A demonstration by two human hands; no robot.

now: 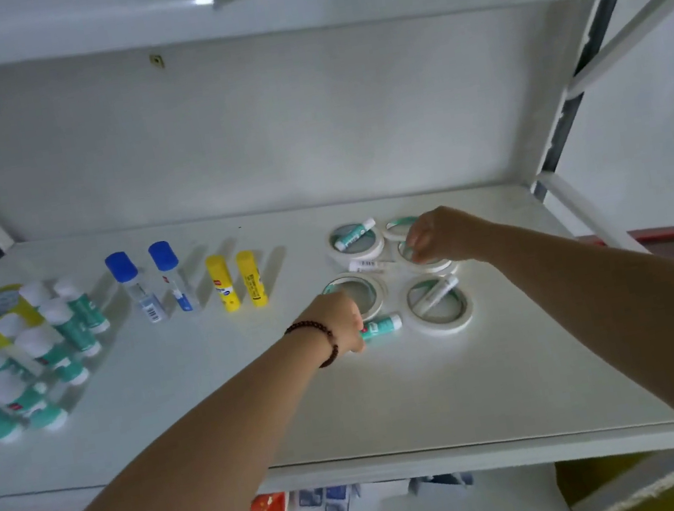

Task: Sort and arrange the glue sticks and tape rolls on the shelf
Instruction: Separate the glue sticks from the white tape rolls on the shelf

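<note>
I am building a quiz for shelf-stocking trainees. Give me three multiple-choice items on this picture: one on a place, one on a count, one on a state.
1. Where do the white flat tape rolls lie on the white metal shelf?
A. right part
B. far left
C. front edge

2. How many yellow glue sticks stand upright?
A. two
B. four
C. none

3. What is the left hand doing?
A. resting flat and empty
B. closing on a teal-and-white glue stick that lies on its side
C. lifting a blue-capped tube

Answers: 1 A, the rolls cluster right of the standing sticks. 2 A, a pair stands side by side. 3 B, its fingers wrap one end of the stick.
</note>
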